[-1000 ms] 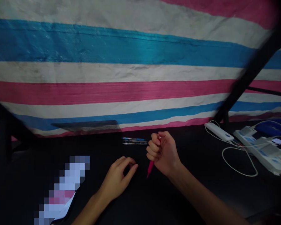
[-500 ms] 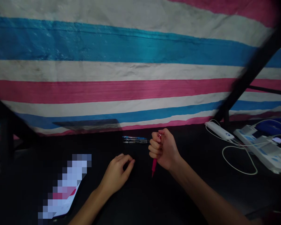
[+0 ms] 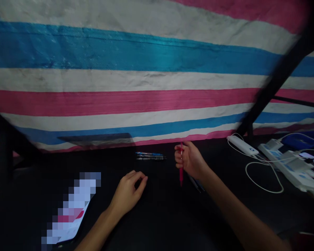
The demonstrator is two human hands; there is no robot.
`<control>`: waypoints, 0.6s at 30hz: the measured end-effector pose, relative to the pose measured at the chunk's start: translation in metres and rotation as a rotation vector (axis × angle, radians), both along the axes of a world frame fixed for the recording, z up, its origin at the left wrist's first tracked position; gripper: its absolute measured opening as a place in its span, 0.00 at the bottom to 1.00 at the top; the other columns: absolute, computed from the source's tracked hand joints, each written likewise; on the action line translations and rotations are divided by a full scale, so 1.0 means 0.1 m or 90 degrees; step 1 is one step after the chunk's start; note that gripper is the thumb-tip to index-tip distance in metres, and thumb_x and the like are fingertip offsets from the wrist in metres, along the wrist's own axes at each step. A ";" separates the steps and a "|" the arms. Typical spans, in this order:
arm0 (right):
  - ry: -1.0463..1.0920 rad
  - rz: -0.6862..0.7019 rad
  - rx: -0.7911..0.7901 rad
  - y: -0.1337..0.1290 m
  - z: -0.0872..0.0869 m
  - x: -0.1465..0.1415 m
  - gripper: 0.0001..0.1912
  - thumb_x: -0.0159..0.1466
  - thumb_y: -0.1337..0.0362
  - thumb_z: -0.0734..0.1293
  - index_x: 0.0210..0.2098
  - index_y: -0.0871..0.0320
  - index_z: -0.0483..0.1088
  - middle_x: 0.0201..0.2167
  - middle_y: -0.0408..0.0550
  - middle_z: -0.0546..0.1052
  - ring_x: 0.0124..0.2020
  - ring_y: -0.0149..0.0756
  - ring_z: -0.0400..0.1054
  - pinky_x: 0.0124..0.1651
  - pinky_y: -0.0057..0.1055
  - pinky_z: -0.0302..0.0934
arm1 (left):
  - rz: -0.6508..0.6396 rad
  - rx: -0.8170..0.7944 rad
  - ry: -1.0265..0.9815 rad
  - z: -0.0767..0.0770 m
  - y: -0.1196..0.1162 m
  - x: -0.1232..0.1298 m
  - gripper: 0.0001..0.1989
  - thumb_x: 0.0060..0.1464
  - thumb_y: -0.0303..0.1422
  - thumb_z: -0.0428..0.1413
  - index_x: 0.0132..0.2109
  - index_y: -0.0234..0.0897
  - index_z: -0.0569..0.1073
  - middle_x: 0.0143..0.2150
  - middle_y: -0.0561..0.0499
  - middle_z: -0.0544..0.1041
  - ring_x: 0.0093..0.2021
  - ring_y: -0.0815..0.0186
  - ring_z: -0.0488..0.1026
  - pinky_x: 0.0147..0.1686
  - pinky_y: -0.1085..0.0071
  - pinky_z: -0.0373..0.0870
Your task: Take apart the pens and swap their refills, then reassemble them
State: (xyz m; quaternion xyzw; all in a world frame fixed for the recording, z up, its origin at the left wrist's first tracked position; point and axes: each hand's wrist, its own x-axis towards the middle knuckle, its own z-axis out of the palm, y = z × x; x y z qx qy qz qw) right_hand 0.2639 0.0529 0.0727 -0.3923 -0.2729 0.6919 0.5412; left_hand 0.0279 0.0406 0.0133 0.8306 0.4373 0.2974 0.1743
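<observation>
My right hand (image 3: 191,158) is closed around a red pen (image 3: 181,170), which hangs upright with its tip pointing down. Beneath my right wrist, two dark pens (image 3: 196,184) lie partly hidden on the black table (image 3: 157,216). Several pens (image 3: 150,156), one of them blue, lie side by side toward the back, left of my right hand. My left hand (image 3: 130,190) rests on the table in front of them, fingers curled and thumb apart, with nothing visible in it.
A lit phone (image 3: 78,209), partly pixelated, lies at the left. At the right are a white power bank (image 3: 242,145), looped white cables (image 3: 247,172), a power strip (image 3: 290,167) and a blue object (image 3: 300,140). A striped sheet (image 3: 146,101) hangs behind, between black frame bars.
My right hand has moved right with the red pen, which now stands more upright. Two dark pens have come into view under my right wrist. The left hand has barely moved.
</observation>
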 end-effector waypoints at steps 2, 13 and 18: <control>-0.131 -0.080 0.024 0.04 -0.12 0.17 0.11 0.54 0.64 0.63 0.37 0.59 0.64 0.20 0.38 0.64 0.17 0.27 0.57 0.20 0.25 0.52 | -0.001 -0.001 -0.001 0.00 0.00 0.01 0.12 0.60 0.35 0.47 0.32 0.39 0.71 0.28 0.52 0.72 0.30 0.65 0.70 0.29 0.71 0.65; -0.886 -0.105 0.201 -0.06 -0.76 0.70 0.23 0.59 0.60 0.64 0.53 0.61 0.64 0.42 0.54 0.67 0.39 0.40 0.67 0.44 0.36 0.61 | -0.009 -0.024 0.028 0.00 -0.02 0.05 0.13 0.61 0.36 0.46 0.32 0.39 0.71 0.27 0.52 0.71 0.30 0.65 0.69 0.31 0.70 0.65; -0.995 -0.084 0.268 -0.14 -0.86 0.65 0.21 0.58 0.64 0.65 0.51 0.59 0.68 0.41 0.53 0.69 0.42 0.42 0.64 0.47 0.38 0.58 | -0.018 -0.028 0.018 0.00 -0.05 0.06 0.13 0.61 0.36 0.46 0.31 0.39 0.71 0.27 0.51 0.71 0.30 0.65 0.69 0.32 0.70 0.66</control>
